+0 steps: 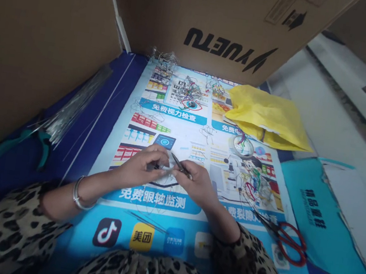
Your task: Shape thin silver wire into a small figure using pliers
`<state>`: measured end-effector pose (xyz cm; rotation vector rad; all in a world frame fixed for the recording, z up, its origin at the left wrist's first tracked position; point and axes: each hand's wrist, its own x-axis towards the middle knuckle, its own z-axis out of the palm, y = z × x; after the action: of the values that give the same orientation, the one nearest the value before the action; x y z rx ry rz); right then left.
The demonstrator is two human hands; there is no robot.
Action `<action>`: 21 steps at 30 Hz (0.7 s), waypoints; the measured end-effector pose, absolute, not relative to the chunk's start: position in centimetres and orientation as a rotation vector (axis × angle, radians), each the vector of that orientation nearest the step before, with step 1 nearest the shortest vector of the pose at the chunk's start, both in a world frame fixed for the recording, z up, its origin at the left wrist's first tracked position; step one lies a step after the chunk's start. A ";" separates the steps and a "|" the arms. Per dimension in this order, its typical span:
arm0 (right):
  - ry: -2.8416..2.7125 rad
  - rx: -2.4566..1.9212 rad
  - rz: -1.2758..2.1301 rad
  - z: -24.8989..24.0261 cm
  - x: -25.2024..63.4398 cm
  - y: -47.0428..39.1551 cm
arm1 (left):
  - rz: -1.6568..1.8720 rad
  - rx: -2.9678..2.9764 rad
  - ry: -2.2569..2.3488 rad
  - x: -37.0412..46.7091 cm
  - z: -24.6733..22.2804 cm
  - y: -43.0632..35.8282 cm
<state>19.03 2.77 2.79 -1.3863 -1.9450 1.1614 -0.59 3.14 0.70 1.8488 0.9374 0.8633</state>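
Observation:
My right hand [195, 179] grips a pair of slim dark metal tweezers [181, 165], whose tips point up and left. Close beside it, my left hand [147, 163] has its fingers curled in a pinch. What it holds is too small to make out, though fine wire seems to show near the fingertips. Both hands are over the printed poster sheet [160, 199], almost touching each other. Beyond them, a tangle of thin wires and coloured threads [191, 90] lies on the sheet. A round clear dish [243, 145] with coloured thread is to the right.
Red-handled scissors [290, 245] lie at right, near a wire and thread pile [257, 190]. A yellow bag [268, 115] and a teal card [315, 210] are farther right. At left are teal-handled pliers [43, 149] and straight wires [74, 108]. Cardboard boxes [165, 21] wall the back.

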 end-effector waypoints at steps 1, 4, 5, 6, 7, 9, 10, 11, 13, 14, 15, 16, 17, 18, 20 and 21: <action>-1.941 -1.392 1.156 2.7 19.0 2.7 | 0.844 1.845 0.916 -0.6 0.7 3.2; -1.936 -1.403 1.125 2.5 19.0 2.7 | 0.794 1.868 0.869 -0.4 0.8 3.1; -1.937 -1.402 1.114 2.4 18.9 2.6 | 0.784 1.879 0.870 -0.4 0.8 3.1; -1.939 -1.402 1.108 2.3 18.9 2.6 | 0.776 1.888 0.878 -0.3 0.9 3.1; -1.938 -1.404 1.103 2.2 18.9 2.6 | 0.771 1.895 0.892 -0.2 0.9 3.0; -1.934 -1.407 1.095 2.2 18.9 2.5 | 0.774 1.906 0.916 -0.1 0.9 3.0; -1.933 -1.407 1.093 2.1 18.8 2.5 | 0.778 1.912 0.920 0.0 0.9 2.9; -1.932 -1.405 1.091 2.1 18.8 2.5 | 0.786 1.916 0.919 0.1 0.8 2.9; -1.934 -1.406 1.086 2.1 18.8 2.5 | 0.809 1.922 0.921 0.2 0.7 2.9; -1.935 -1.409 1.083 2.1 18.8 2.5 | 0.817 1.925 0.930 0.3 0.6 2.8; -1.935 -1.412 1.079 2.0 18.8 2.5 | 0.820 1.928 0.942 0.3 0.6 2.8; -1.935 -1.413 1.075 2.0 18.7 2.5 | 0.821 1.931 0.954 0.4 0.5 2.8; -1.937 -1.412 1.071 2.0 18.7 2.5 | 0.820 1.934 0.964 0.4 0.5 2.8; -1.941 -1.410 1.067 2.0 18.7 2.5 | 0.814 1.935 0.971 0.4 0.5 2.7; -1.945 -1.405 1.064 1.9 18.7 2.4 | 0.797 1.932 0.980 0.4 0.6 2.7; -1.945 -1.404 1.064 1.9 18.7 2.4 | 0.788 1.928 0.985 0.4 0.6 2.6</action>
<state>18.70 2.40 1.94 -1.4041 -1.9452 1.0643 0.35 2.63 0.63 1.9275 0.9854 0.7880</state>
